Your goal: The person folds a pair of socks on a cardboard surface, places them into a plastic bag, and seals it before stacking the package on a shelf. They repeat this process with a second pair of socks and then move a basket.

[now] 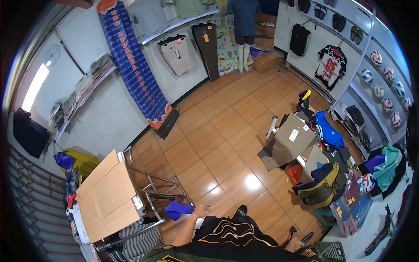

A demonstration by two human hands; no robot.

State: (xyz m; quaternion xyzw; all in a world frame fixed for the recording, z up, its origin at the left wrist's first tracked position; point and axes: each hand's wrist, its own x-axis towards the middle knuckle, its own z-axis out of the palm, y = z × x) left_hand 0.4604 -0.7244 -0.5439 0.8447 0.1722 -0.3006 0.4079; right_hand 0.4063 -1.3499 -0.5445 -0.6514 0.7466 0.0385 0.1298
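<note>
- At six o'clock, left hand curls loosely beside crumpled blue cloth; grip unclear
- At five o'clock, right hand clasps a slim black handle over glossy wooden floor tiles

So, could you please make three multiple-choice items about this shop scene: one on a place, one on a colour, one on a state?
1. Where does the flat cardboard sheet lie?
A. on the metal rack at the left
B. on the wall shelf with the balls
C. on the stairs

2. What colour is the cloth beside the left hand?
A. red
B. blue
C. white

3. How is the black and white jersey kept?
A. folded on the floor
B. inside a box
C. hanging on the wall

Answers: 1 A, the sheet rests on the rack. 2 B, the cloth is plainly blue. 3 C, it hangs spread on the right wall.
</note>
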